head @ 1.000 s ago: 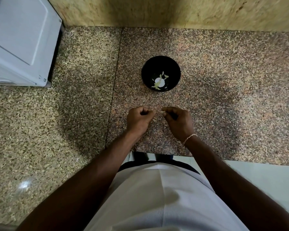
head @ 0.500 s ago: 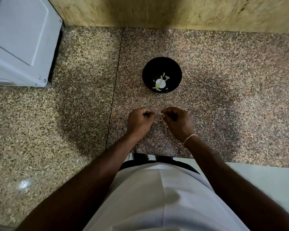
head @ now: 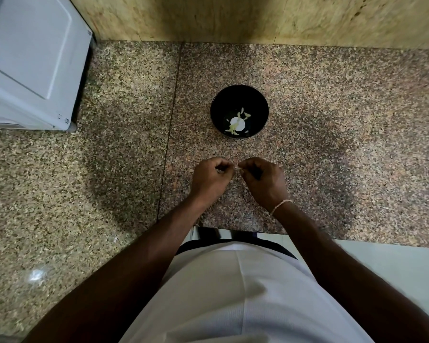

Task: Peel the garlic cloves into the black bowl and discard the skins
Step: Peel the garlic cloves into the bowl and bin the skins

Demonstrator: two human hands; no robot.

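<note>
Garlic clove (head: 237,168), a small pale thing, shows only as a sliver between the two hands, just in front of the black bowl (head: 239,95) on the person's side. The left hand (head: 209,178) has its fingers curled and seems to pinch one end of it; the right hand (head: 264,180) is curled in the same way and pinches the other end, so the fingertips almost meet. How much skin is on the clove I cannot tell, because it is too small and mostly hidden.

Inside the black bowl lie a round white piece (head: 237,123) and some pale yellowish slivers (head: 243,112) around it; whether these are cloves or skins is not clear. The bowl stands on the speckled stone counter (head: 344,144), and a white appliance (head: 30,65) is far to the left of the bowl.

I judge that the peeling step is in hand. The next move probably needs a fine pull with the fingertips to free the skin, then a short reach forward to drop the clean clove into the bowl, keeping the skin apart for discarding.
</note>
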